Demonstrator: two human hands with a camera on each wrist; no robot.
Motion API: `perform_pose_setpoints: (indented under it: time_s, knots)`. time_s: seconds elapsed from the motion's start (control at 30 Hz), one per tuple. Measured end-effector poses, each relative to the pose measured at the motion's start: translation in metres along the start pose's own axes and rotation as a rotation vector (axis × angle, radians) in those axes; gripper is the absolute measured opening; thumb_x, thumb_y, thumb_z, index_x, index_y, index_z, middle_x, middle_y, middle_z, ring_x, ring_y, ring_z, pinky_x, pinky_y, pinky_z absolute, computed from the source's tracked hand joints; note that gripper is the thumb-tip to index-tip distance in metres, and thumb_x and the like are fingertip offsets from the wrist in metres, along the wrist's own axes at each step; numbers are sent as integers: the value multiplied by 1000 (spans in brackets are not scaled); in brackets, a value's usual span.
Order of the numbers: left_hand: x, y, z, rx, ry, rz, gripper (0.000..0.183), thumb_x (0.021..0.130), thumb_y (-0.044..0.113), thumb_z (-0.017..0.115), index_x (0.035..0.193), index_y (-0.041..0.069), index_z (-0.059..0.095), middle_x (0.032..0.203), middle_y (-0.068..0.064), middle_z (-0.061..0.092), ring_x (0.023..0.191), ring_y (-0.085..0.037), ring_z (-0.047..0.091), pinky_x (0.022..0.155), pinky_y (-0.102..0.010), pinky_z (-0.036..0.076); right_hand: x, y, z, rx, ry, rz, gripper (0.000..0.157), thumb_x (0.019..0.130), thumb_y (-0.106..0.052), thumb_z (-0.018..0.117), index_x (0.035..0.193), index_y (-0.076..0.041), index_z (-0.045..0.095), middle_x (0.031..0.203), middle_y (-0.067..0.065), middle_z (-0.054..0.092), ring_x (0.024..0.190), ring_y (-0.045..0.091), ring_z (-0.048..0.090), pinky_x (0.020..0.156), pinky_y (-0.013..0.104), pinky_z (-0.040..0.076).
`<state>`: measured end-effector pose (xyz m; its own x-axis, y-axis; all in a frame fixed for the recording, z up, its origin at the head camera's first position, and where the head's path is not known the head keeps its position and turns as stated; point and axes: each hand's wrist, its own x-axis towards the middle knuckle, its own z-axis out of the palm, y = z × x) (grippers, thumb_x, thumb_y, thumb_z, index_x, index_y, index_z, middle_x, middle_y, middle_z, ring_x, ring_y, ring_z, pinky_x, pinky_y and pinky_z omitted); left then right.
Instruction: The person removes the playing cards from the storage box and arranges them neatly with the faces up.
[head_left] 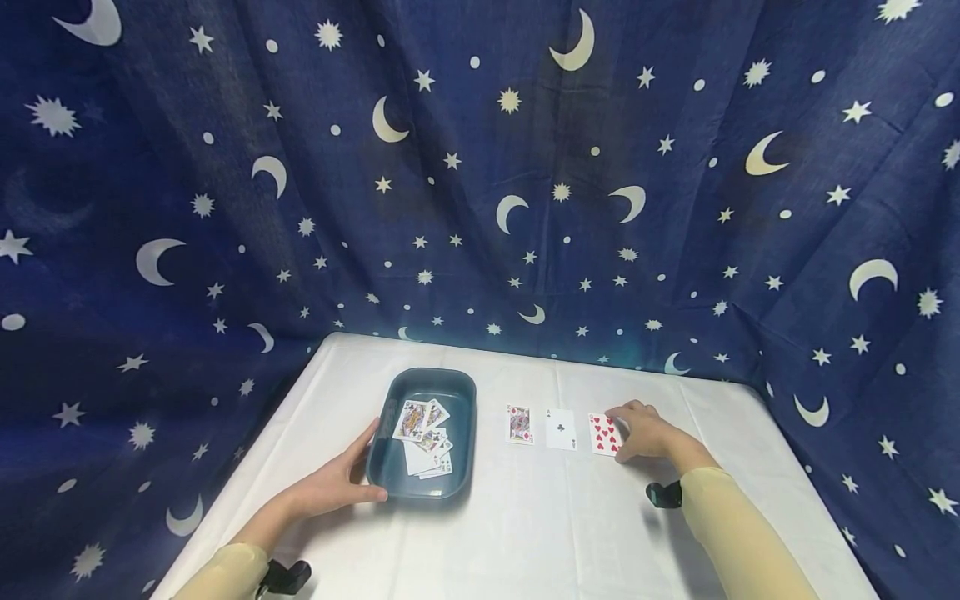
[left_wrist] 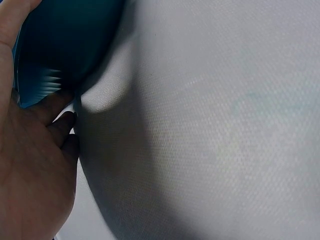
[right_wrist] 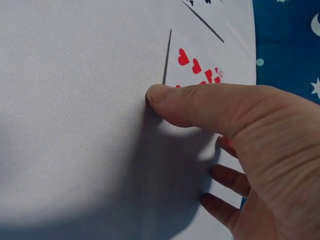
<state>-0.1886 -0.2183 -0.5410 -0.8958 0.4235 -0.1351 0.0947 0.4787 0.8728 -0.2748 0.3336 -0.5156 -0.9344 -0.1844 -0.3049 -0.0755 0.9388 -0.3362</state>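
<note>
My left hand is at the left side of a dark blue-green plastic tray, its spread fingers and thumb touching the wall near the front left corner. Inside the tray lies a loose heap of playing cards, face cards among them. To the right, the thumb and fingertips of my right hand hold a heart playing card by its right-hand edges. In the right wrist view the thumb rests at a corner of this heart card, with the remaining fingers hidden or hanging loosely below.
Left of the heart card, an ace of clubs and a red diamond face card lie face up in a row. All are on a white cloth-covered table. A dark blue curtain with moons and stars hangs behind it.
</note>
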Motion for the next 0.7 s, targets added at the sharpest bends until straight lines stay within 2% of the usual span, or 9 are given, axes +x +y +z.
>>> perform_pose_setpoints:
  time_s: [0.23, 0.7]
  knots:
    - [0, 1, -1, 22, 5, -26, 113, 71, 37, 79, 149, 36, -3, 152, -12, 17, 138, -28, 17, 110, -46, 19, 0, -1, 0, 4, -3, -2, 84, 60, -25, 85, 135, -17, 48, 134, 14, 38, 119, 35, 34, 94, 65, 31]
    - [-1, 2, 1, 17, 14, 6, 111, 72, 36, 79, 149, 34, -2, 152, -15, 16, 138, -32, 16, 109, -49, 17, 0, -1, 0, -9, -2, -6, 85, 61, -25, 85, 136, -17, 47, 135, 15, 37, 119, 36, 34, 94, 66, 31]
